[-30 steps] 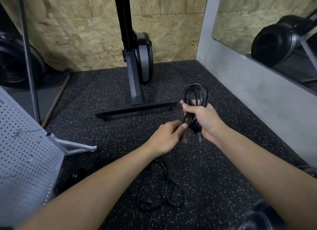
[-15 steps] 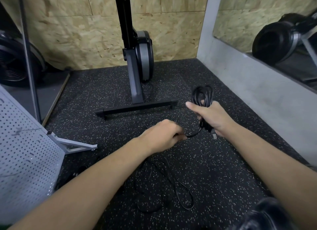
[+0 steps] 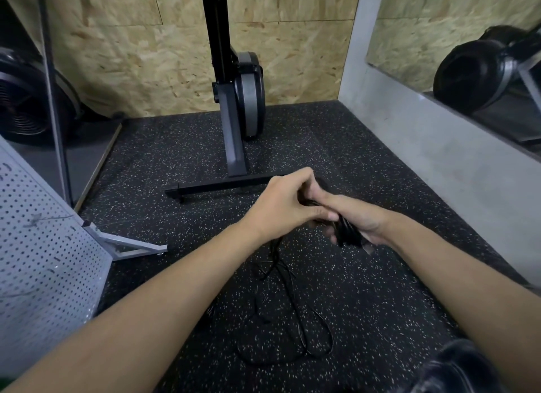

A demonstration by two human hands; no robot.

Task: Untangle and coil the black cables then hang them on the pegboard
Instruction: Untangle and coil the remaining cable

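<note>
Evidently only part of the black cable is gathered so far. In the head view, the coiled bundle (image 3: 347, 231) is seen just toward 3 o'clock of centre, and it is wrapped by the curled fingers of the right hand (image 3: 363, 221). The left hand (image 3: 282, 208) is laid against it from 9 o'clock. Its fingers are curled tight and appear to be pinched on the loose strand (image 3: 292, 319), though the pinch itself is hidden. That strand is trailed down toward 6 o'clock, where it is spread in slack loops on the speckled floor (image 3: 175, 158). The pegboard (image 3: 44, 261) is found at 8 o'clock, well apart from both hands.

The cable is judged to be light, thin and limp, with some spring in it, so finished turns could be sprung open if the grip is eased. The bundle is best clasped across all its turns at one side, while the strand is fed in close to the coil.
</note>
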